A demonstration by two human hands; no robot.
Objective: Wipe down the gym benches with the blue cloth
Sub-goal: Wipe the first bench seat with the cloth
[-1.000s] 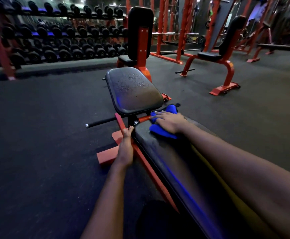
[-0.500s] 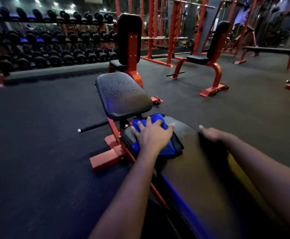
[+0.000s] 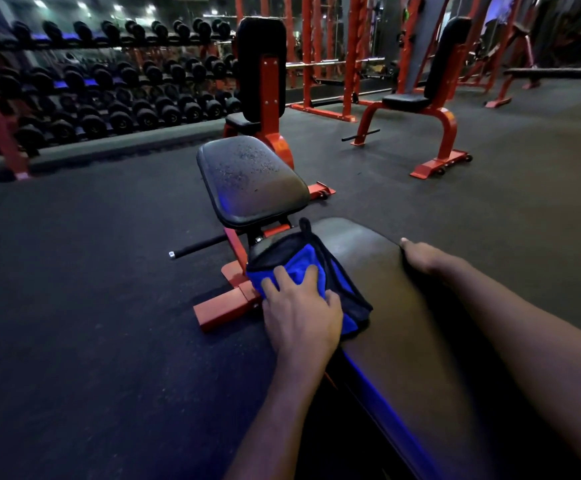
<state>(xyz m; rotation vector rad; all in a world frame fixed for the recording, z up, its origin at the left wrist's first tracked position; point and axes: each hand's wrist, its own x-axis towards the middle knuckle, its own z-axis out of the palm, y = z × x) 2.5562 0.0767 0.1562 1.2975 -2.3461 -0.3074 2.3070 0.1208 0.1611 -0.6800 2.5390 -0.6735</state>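
1. On the long black bench pad (image 3: 396, 306) lies the blue cloth (image 3: 304, 266). It is bunched at the pad's left corner, at the end nearest the seat, with a dark edge folded up around it.
2. The left hand (image 3: 299, 315) lies flat on the cloth, fingers spread and fairly straight, pressing it onto the pad.
3. The right hand (image 3: 426, 259) rests on the pad's right edge, well apart from the cloth. Its fingers drop out of sight over the edge, so I cannot tell whether they grip or lie loose.
4. Just beyond the cloth, the tilted seat pad (image 3: 251, 181) is speckled with small droplets.
5. A red frame (image 3: 225, 308) carries the bench on the dark floor (image 3: 74, 306).
6. Further back stand two upright benches (image 3: 427, 98) and a rack of dumbbells (image 3: 109, 98).
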